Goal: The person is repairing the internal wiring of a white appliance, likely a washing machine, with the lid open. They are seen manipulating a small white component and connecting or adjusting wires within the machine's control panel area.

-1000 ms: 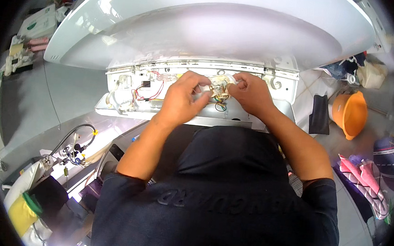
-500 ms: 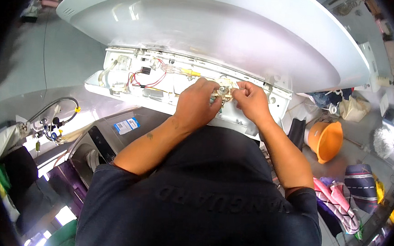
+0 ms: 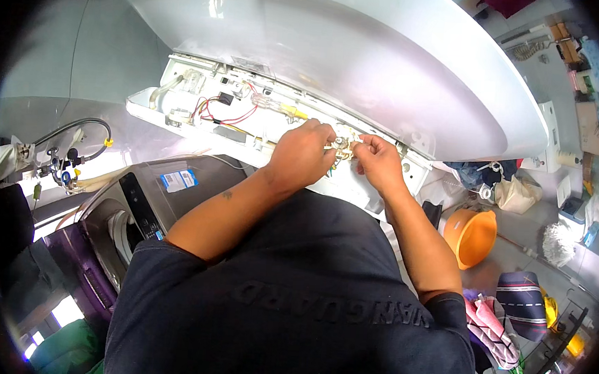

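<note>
Left hand (image 3: 302, 151) at nine o'clock and right hand (image 3: 379, 165) at four curled beside a half-hidden part (image 3: 344, 144); whether either gripped it, I couldn't tell.

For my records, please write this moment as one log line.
left hand, right hand: fingers at small parts, grip unclear | white casing: open, wires exposed | right: orange bucket

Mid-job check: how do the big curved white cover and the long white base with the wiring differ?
Size: the cover is far broader; the base is a narrow strip.
Surface: the cover shows a smooth, glossy curve; the base lies open, with red wires in it.
Position: the left hand and right hand are at the base; the cover lies beyond it.
Shared: both are white.
</note>
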`<state>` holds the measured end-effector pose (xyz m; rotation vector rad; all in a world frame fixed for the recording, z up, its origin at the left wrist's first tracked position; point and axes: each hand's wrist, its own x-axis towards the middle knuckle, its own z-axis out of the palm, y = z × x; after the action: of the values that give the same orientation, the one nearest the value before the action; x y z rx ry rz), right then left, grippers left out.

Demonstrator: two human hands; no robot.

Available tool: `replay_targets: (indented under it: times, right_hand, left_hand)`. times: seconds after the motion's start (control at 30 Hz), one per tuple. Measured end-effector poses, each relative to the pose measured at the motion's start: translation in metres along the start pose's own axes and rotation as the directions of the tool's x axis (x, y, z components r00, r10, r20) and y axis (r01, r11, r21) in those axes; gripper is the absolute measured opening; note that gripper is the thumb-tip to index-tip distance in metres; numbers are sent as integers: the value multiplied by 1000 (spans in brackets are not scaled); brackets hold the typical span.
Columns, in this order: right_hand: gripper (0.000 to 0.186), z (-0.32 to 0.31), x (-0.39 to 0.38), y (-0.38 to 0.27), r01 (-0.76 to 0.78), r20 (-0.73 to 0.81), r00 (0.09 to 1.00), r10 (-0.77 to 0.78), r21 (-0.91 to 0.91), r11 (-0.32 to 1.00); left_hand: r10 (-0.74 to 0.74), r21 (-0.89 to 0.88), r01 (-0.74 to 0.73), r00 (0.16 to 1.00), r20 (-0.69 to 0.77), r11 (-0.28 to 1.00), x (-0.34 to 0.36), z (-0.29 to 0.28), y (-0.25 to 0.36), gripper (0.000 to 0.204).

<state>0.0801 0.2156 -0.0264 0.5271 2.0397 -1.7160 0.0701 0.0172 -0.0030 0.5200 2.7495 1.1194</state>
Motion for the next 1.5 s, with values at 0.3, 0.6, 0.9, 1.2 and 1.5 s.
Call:
replay_targets:
  times: [0.3, 0.6, 0.9, 1.2, 1.5]
  right_hand:
    - [34, -2, 4, 11, 38, -1, 999, -38, -12, 999]
    - [36, -3, 4, 13, 33, -8, 999, -33, -25, 999]
    - [33, -1, 1, 5, 7, -12, 1000, -7, 26, 1000]
    - [36, -1, 2, 7, 7, -6, 1000, -7, 11, 1000]
    - [32, -1, 3, 10, 30, -8, 1000, -30, 7, 1000]
  left_hand:
    - [-7, -31, 7, 1000, -6, 1000, 1, 0, 1, 21]
    - [187, 56, -183, 979, -80, 982, -4, 0, -3, 14]
    - [272, 95, -271, 962, 11, 958, 1, -8, -1, 14]
    - [344, 119, -358, 931, 124, 926, 14, -15, -5, 9]
    - [376, -101, -363, 908, 186, 926, 20, -28, -9, 8]
